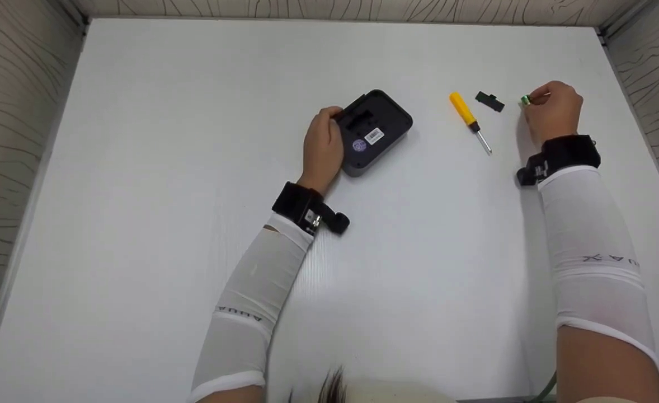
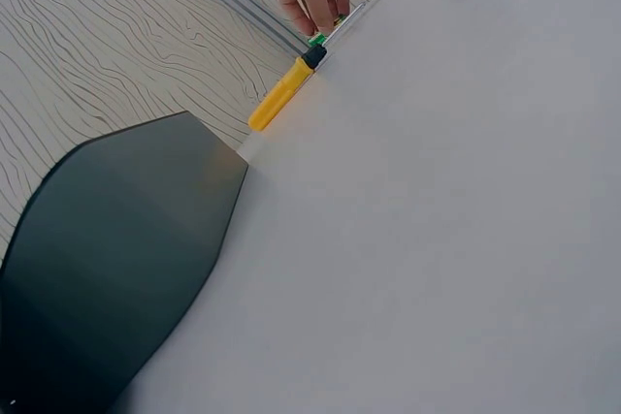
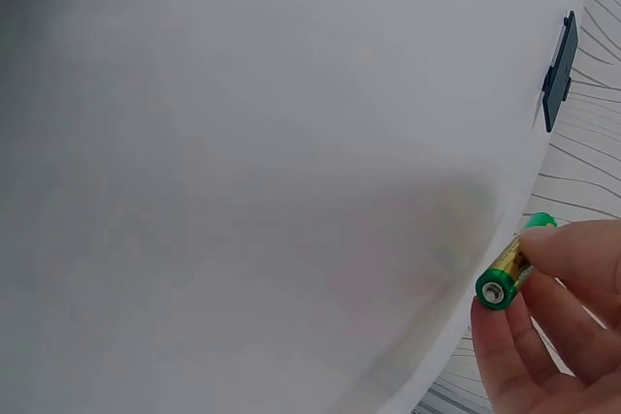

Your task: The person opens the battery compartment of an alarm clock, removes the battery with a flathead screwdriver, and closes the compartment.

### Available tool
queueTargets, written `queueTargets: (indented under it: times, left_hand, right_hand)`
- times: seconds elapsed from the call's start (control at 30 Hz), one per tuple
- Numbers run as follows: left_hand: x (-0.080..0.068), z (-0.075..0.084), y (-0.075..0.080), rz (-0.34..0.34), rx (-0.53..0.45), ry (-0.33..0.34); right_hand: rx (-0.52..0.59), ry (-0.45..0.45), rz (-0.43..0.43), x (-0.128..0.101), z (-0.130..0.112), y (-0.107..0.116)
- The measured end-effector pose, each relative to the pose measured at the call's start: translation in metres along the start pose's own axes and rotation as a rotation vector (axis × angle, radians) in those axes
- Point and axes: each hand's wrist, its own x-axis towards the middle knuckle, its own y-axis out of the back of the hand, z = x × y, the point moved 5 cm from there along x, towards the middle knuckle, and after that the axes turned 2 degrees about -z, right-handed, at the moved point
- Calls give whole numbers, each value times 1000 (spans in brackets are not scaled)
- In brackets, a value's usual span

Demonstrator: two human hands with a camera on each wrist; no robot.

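Observation:
My left hand (image 1: 324,146) grips the left edge of a black box-shaped device (image 1: 388,115), thumb on its upturned face. A recessed compartment (image 1: 361,120) shows uncovered in that face, near a barcode label and a round purple sticker. In the left wrist view the device's dark side (image 2: 126,239) fills the lower left. At the far right, my right hand (image 1: 556,109) pinches a small green-and-gold battery (image 3: 514,264) between thumb and fingers. Its metal-tipped end faces the right wrist camera. Left of that hand lies a small black cover (image 1: 490,101) with a tab.
A yellow-handled screwdriver (image 1: 464,109) lies between the device and the cover, its metal tip towards me. The white table (image 1: 167,196) is bordered by wood-grain-patterned panels (image 1: 5,140) at the back and sides.

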Motion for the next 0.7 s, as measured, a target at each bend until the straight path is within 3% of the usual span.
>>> queueTargets:
  times: [0.37, 0.7]
  left_hand:
    - [0, 1, 1, -6, 7, -10]
    - [0, 0, 1, 2, 22, -11]
  right_hand:
    - [-66, 71, -25, -1, -4, -6]
    - [-79, 64, -48, 0, -4, -7]
